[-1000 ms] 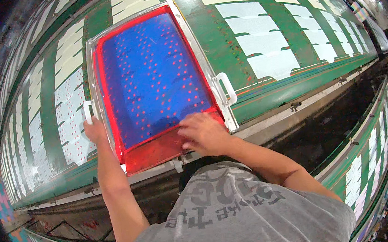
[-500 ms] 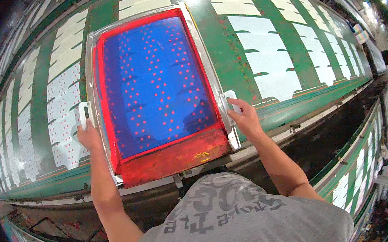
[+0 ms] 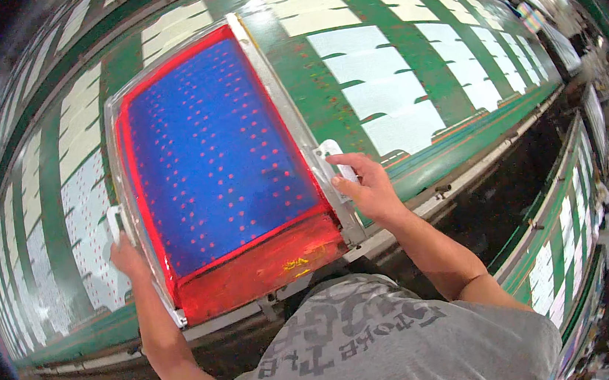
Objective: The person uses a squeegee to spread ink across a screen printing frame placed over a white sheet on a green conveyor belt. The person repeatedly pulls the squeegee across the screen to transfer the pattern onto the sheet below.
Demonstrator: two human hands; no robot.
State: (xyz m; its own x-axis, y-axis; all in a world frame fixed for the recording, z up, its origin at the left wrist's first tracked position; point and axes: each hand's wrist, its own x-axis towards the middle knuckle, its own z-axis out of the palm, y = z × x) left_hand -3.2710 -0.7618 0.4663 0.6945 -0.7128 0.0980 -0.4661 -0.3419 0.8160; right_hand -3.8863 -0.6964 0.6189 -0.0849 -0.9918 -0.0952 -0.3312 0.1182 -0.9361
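A screen-printing frame (image 3: pixel 254 50) with a blue mesh (image 3: pixel 204 156) lies over the green table in front of me, slightly askew. Rows of small red dots cover the mesh, bordered by red ink and a wide red band (image 3: pixel 265 276) at the near end. My left hand (image 3: pixel 127 257) is closed round the white handle (image 3: pixel 114 223) on the frame's left side. On the opposite side my right hand (image 3: pixel 367 187) grips another white handle (image 3: pixel 328 150), thumb and fingers around it. What lies beneath the mesh is hard to make out.
Along the long green table (image 3: pixel 300 79) lie pale panels in rows. Those to the right, like the white panel (image 3: pixel 376 90), are plain; a white panel (image 3: pixel 90 235) at left bears red dots. A rail (image 3: pixel 459 177) edges the table, and another panel-covered table (image 3: pixel 562 237) stands at lower right.
Frame, hands and table have shifted left in view, and the frame appears turned counterclockwise. Panel outlines that showed through the blue mesh are no longer discernible. Both hands keep their handles.
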